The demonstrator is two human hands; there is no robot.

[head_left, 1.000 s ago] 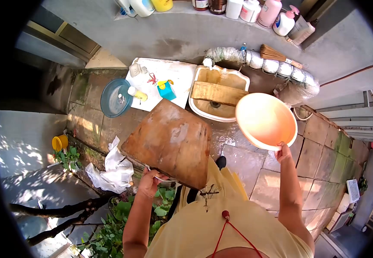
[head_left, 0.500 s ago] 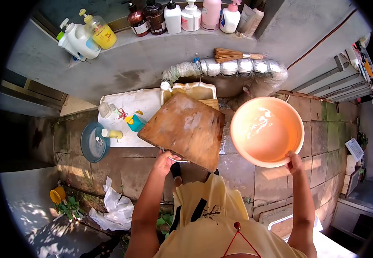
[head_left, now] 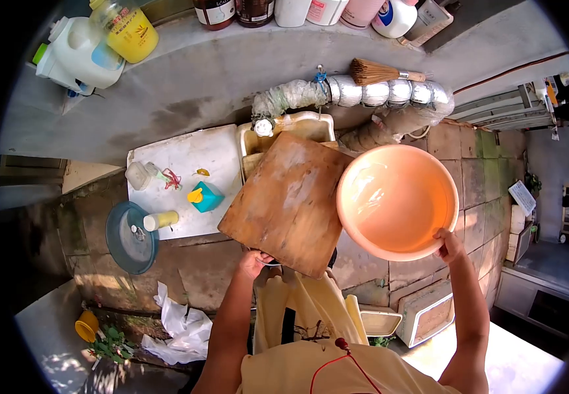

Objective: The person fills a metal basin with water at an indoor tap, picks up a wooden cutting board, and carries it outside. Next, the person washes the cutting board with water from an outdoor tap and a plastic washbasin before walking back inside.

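Note:
My left hand (head_left: 253, 262) is closed on the near edge of a worn wooden board (head_left: 291, 203), where a pale curved handle shows beside the fingers. Tilted, the board hides much of the sink (head_left: 311, 123) behind it. My right hand (head_left: 450, 245) grips the near right rim of a peach-coloured plastic basin (head_left: 396, 203), whose inside is shiny. In view, the basin's left rim meets the board's right corner; whether they touch I cannot tell.
To the left is a white counter (head_left: 199, 151) with a teal bottle (head_left: 209, 198) and a pale yellow bottle (head_left: 161, 220). Below it sits a blue-grey basin (head_left: 124, 246). A brush (head_left: 379, 72) lies on a foil-wrapped pipe (head_left: 370, 93). Pump bottles (head_left: 127, 33) line the ledge.
The camera view has shifted, pushing the ledge bottles up and partly out of frame. The basin has come nearer to the board, closing the gap. Both hands keep their grips.

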